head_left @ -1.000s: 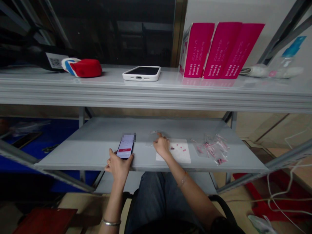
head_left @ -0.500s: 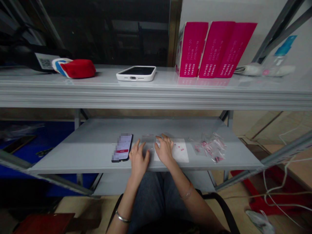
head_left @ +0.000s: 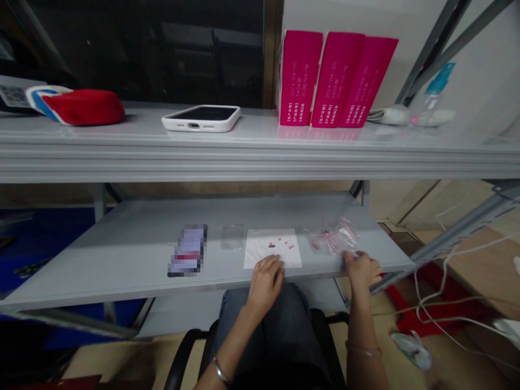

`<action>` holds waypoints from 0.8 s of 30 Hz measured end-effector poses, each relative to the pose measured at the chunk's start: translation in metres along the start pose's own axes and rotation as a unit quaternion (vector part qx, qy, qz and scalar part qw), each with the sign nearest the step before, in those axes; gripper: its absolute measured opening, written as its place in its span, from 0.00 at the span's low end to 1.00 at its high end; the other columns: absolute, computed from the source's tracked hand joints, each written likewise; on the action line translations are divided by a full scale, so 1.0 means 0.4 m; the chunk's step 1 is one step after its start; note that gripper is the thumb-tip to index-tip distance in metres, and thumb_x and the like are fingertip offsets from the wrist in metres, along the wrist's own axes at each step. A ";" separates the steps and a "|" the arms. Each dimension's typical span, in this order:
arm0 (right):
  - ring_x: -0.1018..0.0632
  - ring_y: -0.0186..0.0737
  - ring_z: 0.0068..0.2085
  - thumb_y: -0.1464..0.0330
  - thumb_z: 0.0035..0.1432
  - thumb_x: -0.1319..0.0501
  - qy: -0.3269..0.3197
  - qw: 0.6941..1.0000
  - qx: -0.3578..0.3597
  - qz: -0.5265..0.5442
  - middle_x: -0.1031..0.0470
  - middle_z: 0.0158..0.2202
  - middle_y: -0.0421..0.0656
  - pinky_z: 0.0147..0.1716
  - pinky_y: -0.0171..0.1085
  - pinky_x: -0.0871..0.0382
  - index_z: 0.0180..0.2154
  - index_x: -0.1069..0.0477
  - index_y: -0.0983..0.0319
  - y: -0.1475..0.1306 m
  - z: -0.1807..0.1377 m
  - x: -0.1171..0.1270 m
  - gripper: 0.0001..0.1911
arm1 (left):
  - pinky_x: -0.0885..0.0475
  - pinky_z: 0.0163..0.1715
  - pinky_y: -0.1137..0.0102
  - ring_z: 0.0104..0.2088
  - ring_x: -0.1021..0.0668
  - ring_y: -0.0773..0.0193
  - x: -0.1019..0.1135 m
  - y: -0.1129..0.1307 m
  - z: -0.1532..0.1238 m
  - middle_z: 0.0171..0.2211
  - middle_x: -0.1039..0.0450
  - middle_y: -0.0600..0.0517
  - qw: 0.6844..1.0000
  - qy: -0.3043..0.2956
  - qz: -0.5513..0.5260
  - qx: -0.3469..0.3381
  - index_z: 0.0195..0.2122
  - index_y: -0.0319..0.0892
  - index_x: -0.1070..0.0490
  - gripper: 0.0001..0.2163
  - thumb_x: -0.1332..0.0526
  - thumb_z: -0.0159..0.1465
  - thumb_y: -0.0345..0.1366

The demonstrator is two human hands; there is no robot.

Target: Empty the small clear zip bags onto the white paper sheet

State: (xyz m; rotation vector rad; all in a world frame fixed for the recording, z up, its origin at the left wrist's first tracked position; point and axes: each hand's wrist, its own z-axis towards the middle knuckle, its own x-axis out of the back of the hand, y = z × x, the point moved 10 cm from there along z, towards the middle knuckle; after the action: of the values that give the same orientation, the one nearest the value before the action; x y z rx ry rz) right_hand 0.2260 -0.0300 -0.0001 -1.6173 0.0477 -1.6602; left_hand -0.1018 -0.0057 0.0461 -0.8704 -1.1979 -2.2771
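My left hand (head_left: 265, 281) rests on the front edge of the lower grey shelf (head_left: 134, 254), fingers touching the near edge of a white sheet of paper (head_left: 273, 248) that carries a few small pink bits. My right hand (head_left: 363, 268) is at the shelf's front right, fingers curled at a clear plastic bag of pink pieces (head_left: 333, 238); whether it grips the bag I cannot tell. A phone with a lit screen (head_left: 188, 251) lies flat left of the paper. A small clear bag (head_left: 232, 236) lies between phone and paper.
The upper shelf (head_left: 260, 154) holds a white-cased phone (head_left: 201, 117), three upright pink boxes (head_left: 333, 78), a red cap (head_left: 79, 106) and a spray bottle (head_left: 430, 100). White cables (head_left: 450, 303) trail over the floor at right. I sit on a black chair (head_left: 182, 357).
My left hand left the phone and moved right to the paper's near edge. My right hand moved from the paper to the bag of pink pieces. The view shifted right.
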 end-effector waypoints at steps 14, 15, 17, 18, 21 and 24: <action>0.26 0.39 0.29 0.58 0.44 0.36 -0.200 0.834 0.100 0.504 0.26 0.27 0.42 0.31 0.39 0.32 0.35 0.28 0.63 -0.171 -0.058 0.053 0.18 | 0.33 0.43 0.66 0.43 0.25 0.60 0.115 -0.024 0.038 0.45 0.27 0.47 0.947 0.100 -0.268 0.148 0.46 0.44 0.31 0.15 0.37 0.57 0.38; 0.26 0.38 0.28 0.58 0.44 0.35 -0.247 0.812 0.102 0.520 0.26 0.27 0.41 0.31 0.38 0.32 0.35 0.28 0.62 -0.204 -0.088 0.048 0.18 | 0.33 0.41 0.68 0.40 0.25 0.62 0.114 -0.011 0.046 0.42 0.27 0.47 0.944 0.079 -0.284 0.147 0.44 0.43 0.30 0.14 0.37 0.57 0.39; 0.27 0.37 0.28 0.59 0.43 0.33 -0.319 0.778 0.104 0.531 0.26 0.28 0.41 0.30 0.37 0.32 0.35 0.28 0.62 -0.260 -0.152 0.037 0.17 | 0.33 0.35 0.71 0.34 0.26 0.65 0.110 0.016 0.058 0.36 0.27 0.49 0.940 0.029 -0.312 0.138 0.37 0.42 0.30 0.09 0.38 0.58 0.40; 0.27 0.36 0.27 0.59 0.43 0.33 -0.349 0.765 0.106 0.531 0.26 0.27 0.40 0.29 0.36 0.32 0.34 0.27 0.61 -0.284 -0.183 0.030 0.17 | 0.34 0.33 0.72 0.31 0.27 0.66 0.109 0.028 0.060 0.32 0.28 0.51 0.936 0.006 -0.324 0.134 0.34 0.41 0.30 0.08 0.39 0.59 0.41; 0.29 0.34 0.25 0.59 0.43 0.32 -0.415 0.736 0.107 0.524 0.28 0.24 0.38 0.26 0.34 0.34 0.33 0.28 0.61 -0.335 -0.261 0.008 0.15 | 0.36 0.28 0.73 0.24 0.31 0.69 0.113 0.046 0.054 0.23 0.32 0.54 0.925 -0.041 -0.355 0.129 0.28 0.41 0.34 0.10 0.42 0.61 0.42; 0.29 0.34 0.24 0.59 0.43 0.32 -0.448 0.719 0.102 0.522 0.29 0.22 0.36 0.25 0.34 0.35 0.32 0.28 0.60 -0.363 -0.305 -0.005 0.15 | 0.36 0.28 0.73 0.24 0.31 0.69 0.117 0.049 0.043 0.22 0.32 0.55 0.909 -0.073 -0.387 0.133 0.27 0.41 0.35 0.12 0.45 0.63 0.43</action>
State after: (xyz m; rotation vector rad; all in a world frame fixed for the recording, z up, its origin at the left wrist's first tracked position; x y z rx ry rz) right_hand 0.0488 0.0102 0.0541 -1.5639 0.2236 0.0486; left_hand -0.1177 -0.0054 0.0973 -0.5086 -2.1649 -2.5350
